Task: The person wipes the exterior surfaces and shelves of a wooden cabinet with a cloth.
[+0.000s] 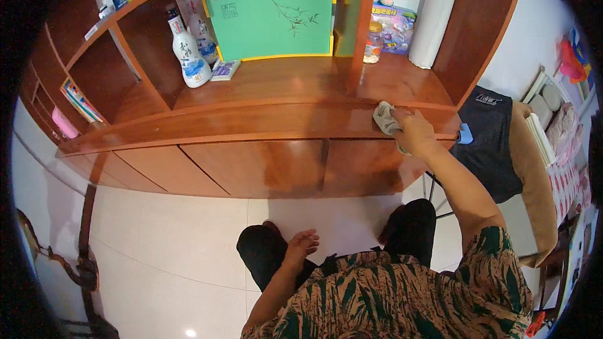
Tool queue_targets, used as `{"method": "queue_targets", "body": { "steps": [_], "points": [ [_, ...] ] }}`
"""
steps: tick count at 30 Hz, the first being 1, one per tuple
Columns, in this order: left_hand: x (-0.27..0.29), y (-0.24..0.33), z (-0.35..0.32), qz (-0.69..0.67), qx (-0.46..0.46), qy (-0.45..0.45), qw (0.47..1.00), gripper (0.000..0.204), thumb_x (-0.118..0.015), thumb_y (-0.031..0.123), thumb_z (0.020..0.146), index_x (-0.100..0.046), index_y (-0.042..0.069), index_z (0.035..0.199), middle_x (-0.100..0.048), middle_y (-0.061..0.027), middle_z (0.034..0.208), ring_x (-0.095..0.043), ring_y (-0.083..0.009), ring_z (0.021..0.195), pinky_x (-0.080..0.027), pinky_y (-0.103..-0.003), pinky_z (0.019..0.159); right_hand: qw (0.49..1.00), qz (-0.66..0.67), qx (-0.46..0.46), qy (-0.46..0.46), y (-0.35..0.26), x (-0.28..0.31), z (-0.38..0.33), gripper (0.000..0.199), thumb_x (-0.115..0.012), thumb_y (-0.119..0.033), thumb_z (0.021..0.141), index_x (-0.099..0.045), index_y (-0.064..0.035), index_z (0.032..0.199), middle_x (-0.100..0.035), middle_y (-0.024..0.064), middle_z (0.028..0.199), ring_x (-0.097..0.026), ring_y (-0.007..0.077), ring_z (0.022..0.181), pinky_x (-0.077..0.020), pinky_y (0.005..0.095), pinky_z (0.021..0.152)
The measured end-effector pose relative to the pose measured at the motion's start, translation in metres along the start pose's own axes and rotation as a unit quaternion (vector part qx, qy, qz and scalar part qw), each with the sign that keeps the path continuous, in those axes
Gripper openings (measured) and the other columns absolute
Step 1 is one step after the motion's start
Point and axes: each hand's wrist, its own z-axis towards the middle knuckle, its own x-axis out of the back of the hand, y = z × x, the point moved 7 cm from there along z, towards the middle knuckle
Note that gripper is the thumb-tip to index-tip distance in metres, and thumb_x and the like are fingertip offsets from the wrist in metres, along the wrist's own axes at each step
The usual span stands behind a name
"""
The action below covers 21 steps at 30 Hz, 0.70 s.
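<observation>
My right hand is closed on a light grey cloth. It presses the cloth against the front ledge of a reddish-brown wooden cabinet, toward the ledge's right end. Part of the cloth hangs below my fingers over the front edge. My left hand hangs above my left knee, away from the cabinet, with its fingers loosely apart and nothing in them.
On the shelf behind the ledge stand white-and-blue bottles, a small box, a green board with yellow edging, a jar and a white roll. A chair with a black cloth stands right of the cabinet.
</observation>
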Motion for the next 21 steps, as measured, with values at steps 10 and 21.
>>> {"method": "queue_targets", "body": {
  "steps": [10,21],
  "points": [
    [-0.007,0.075,-0.027,0.025,-0.264,-0.022,0.964,0.026,-0.057,0.013,0.095,-0.058,0.005,0.12,-0.061,-0.0049,0.105,-0.057,-0.0133,0.091,-0.046,-0.028,0.083,0.99,0.075,0.112,-0.038,-0.17,-0.026,0.047,0.036,-0.066,-0.015,0.072,-0.063,-0.0076,0.107,-0.063,0.0115,0.113,-0.055,0.0331,0.103,-0.0458,0.0424,0.091],
    [-0.03,0.225,-0.052,0.15,-0.457,0.183,0.858,0.043,-0.056,0.009,0.094,-0.044,0.002,0.134,-0.054,-0.0087,0.121,-0.053,-0.0172,0.105,-0.043,-0.031,0.092,0.931,0.189,0.309,0.038,-0.183,-0.015,0.054,0.069,-0.069,-0.032,0.078,-0.043,-0.0141,0.14,-0.037,0.0164,0.146,-0.039,0.0365,0.13,-0.031,0.0515,0.103]
  ]
}}
